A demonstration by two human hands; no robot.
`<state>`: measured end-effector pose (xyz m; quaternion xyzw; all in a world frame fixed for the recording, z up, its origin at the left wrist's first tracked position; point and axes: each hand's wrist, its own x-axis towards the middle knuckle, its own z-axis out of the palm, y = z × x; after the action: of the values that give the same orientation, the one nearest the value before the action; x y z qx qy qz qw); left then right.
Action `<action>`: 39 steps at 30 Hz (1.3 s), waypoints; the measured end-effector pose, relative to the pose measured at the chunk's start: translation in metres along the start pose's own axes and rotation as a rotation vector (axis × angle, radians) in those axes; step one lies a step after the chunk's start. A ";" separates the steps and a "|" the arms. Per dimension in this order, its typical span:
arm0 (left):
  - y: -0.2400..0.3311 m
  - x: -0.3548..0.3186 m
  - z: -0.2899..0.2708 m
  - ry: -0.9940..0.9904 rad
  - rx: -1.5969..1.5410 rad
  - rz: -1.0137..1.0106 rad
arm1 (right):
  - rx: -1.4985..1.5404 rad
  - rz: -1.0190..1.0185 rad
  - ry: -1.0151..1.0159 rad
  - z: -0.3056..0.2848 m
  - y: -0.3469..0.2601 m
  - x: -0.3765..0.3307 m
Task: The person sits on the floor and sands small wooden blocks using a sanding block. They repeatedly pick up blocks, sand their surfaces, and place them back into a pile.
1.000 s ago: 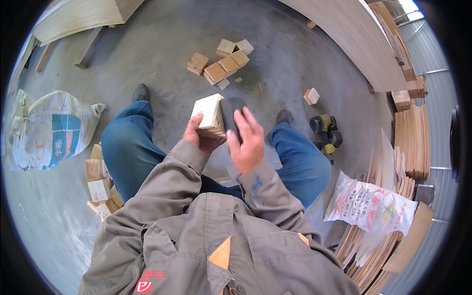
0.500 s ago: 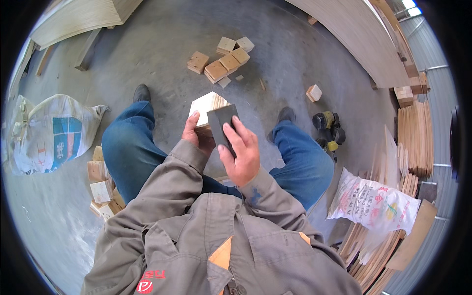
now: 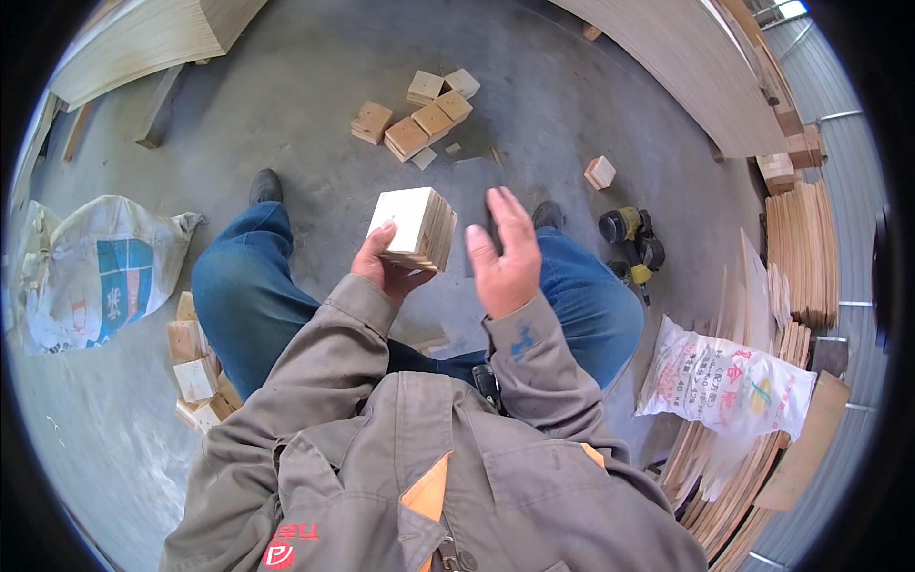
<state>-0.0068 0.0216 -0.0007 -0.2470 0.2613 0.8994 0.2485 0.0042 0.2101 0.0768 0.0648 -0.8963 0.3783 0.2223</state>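
While gripped: wood block (image 3: 414,229) (left grip (image 3: 386,267))

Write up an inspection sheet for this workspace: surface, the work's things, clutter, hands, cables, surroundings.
Surface: grey concrete floor, dusty, with small wood scraps.
Work's things: stack of square wooden pieces, pale top face, layered edges showing.
Clutter: group of wooden blocks on the floor ahead; single block to the right; more blocks by the left leg; yellow-and-black power tool beside the right knee.
Hands: left hand grips the stack from below; right hand open beside it, apart, holding nothing.
Cables: nothing seen.
Surroundings: woven sack at left, printed bag at right, plywood sheets and stacked thin boards.
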 end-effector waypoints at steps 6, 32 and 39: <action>-0.002 -0.001 0.001 -0.074 -0.032 -0.028 | 0.072 -0.154 -0.023 0.032 -0.003 -0.013; 0.005 0.003 -0.007 0.156 0.079 0.124 | 0.905 0.628 -0.251 0.000 0.042 -0.021; 0.014 -0.019 0.022 0.283 -0.067 -0.012 | 0.881 0.659 -0.318 0.013 0.032 -0.028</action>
<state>-0.0074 0.0187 0.0310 -0.3811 0.2620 0.8624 0.2059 0.0158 0.2217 0.0356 -0.0753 -0.6493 0.7511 -0.0929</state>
